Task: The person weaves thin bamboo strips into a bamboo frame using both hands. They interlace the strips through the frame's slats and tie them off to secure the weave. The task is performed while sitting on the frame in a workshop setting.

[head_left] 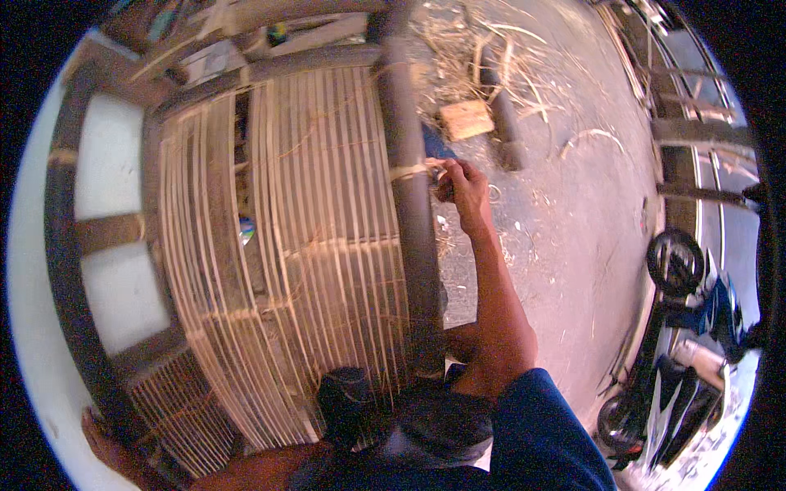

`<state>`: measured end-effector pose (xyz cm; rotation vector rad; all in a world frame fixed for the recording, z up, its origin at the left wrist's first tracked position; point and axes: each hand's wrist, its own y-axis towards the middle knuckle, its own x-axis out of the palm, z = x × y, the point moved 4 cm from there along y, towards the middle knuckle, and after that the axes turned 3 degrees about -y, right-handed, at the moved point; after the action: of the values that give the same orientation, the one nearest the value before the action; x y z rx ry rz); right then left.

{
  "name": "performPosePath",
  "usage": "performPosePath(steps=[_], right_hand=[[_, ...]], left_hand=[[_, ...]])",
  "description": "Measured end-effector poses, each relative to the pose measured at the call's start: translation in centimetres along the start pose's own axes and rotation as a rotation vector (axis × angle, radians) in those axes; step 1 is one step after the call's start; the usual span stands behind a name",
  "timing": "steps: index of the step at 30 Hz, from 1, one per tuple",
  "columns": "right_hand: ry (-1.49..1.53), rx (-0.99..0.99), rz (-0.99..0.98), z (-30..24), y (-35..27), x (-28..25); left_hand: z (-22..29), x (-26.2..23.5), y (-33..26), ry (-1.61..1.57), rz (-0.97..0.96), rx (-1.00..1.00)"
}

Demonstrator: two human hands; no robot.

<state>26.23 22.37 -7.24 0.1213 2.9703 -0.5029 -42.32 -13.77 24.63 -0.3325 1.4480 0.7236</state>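
Observation:
My right hand reaches forward beside the thick dark rail of a slatted wooden frame. Its fingers are closed in a pinch on the end of a pale binding strip, which runs across the rail. Thin light-brown slats lie lengthwise between the rails, with narrow gaps and pale cross ties. Out at the lower left, my left hand is against the outer dark rail; its fingers are too blurred to read.
A wood block, a dark pole and a heap of curled shavings lie on the concrete floor at the far right. A motorbike is parked along the right side. A pale wall borders the left.

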Motion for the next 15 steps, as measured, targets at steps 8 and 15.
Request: performPosePath(steps=[8, 15], right_hand=[[-0.823, 0.167, 0.052, 20.5, 0.1, -1.7], [-1.366, -0.061, -0.008, 21.2, -1.9, 5.0]], left_hand=[[0.8, 1.2, 0.3, -0.091, 0.132, -0.195], [1.8, 0.3, 0.5, -0.108, 0.154, -0.313]])
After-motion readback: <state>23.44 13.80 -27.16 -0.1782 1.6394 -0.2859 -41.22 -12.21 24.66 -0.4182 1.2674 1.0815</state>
